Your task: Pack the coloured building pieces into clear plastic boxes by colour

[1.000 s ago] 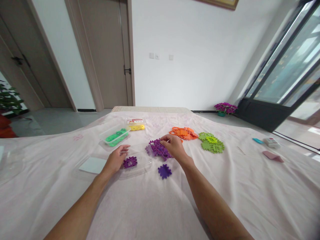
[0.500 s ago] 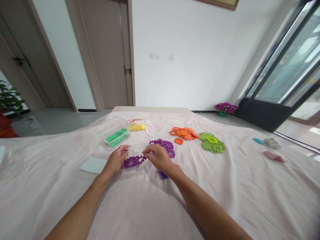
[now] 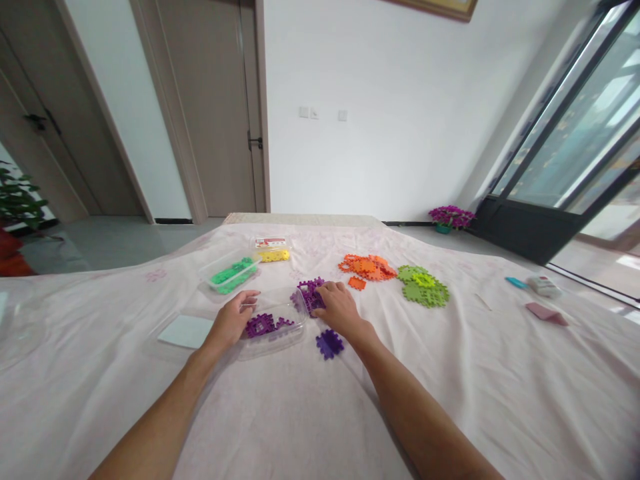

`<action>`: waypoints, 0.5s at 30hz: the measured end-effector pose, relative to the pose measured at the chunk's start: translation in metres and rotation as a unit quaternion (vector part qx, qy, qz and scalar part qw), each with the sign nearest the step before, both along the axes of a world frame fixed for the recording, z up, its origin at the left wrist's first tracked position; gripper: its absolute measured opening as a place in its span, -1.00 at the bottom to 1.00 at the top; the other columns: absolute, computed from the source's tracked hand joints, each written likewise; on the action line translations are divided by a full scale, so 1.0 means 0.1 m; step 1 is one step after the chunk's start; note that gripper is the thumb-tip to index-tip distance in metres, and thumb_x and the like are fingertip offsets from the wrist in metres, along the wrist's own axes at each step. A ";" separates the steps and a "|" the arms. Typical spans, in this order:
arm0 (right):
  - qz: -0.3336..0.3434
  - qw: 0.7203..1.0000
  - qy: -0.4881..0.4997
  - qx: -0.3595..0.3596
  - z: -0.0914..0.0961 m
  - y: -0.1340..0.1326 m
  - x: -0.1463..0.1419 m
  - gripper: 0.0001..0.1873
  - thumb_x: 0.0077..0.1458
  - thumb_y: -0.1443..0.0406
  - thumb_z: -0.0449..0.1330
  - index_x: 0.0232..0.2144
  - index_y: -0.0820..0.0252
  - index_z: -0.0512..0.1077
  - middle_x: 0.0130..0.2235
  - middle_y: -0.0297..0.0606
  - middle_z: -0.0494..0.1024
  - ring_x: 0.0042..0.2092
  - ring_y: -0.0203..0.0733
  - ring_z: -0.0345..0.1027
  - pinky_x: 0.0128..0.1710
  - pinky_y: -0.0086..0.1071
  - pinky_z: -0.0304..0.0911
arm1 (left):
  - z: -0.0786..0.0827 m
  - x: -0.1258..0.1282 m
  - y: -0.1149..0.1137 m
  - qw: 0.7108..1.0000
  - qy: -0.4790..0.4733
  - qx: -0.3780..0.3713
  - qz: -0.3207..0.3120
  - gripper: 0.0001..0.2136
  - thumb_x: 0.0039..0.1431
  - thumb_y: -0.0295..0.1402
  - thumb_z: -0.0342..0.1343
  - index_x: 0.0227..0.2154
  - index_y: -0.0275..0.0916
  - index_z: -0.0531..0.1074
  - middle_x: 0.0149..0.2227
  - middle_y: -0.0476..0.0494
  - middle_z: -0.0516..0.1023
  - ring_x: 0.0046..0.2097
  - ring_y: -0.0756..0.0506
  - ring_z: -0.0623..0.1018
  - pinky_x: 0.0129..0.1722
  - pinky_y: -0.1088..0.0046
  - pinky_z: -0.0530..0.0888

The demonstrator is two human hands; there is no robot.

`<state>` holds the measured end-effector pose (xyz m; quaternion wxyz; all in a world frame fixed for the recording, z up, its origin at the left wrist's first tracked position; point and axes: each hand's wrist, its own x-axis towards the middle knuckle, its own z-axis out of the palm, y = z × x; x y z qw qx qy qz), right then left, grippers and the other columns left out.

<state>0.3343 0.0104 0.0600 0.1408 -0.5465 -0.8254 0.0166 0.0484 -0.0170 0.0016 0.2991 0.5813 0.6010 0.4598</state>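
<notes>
My left hand (image 3: 231, 321) grips the near left edge of a clear plastic box (image 3: 280, 331) that holds purple notched tiles (image 3: 265, 325). Over the pile of purple tiles (image 3: 309, 293) just right of the box lies my right hand (image 3: 339, 308), palm down with fingers curled onto the pieces; I cannot see whether it holds one. A single purple tile (image 3: 329, 343) lies on the cloth in front of my right wrist.
Orange tiles (image 3: 369, 266) and green tiles (image 3: 423, 285) are heaped further right. Clear boxes of green pieces (image 3: 231, 274) and yellow pieces (image 3: 273, 252) stand behind. A pale lid (image 3: 185, 331) lies left of my left hand. Small items (image 3: 543, 285) sit at the far right.
My right hand carried purple tiles from the pile into the box, left them there, and has gone back to the pile. My left hand stayed on the box.
</notes>
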 end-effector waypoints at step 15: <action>-0.046 0.974 0.218 0.031 0.03 0.07 0.00 -0.79 0.12 0.29 0.18 -0.19 0.07 0.56 -0.16 -0.26 0.58 -0.10 -0.15 0.39 -0.11 -0.35 0.23 | -0.01 0.00 0.01 1.000 -0.002 0.001 -0.003 -0.56 -0.01 -0.35 0.07 0.00 -0.21 0.48 -0.09 -0.22 0.59 -0.07 -0.19 0.59 0.01 0.24 0.47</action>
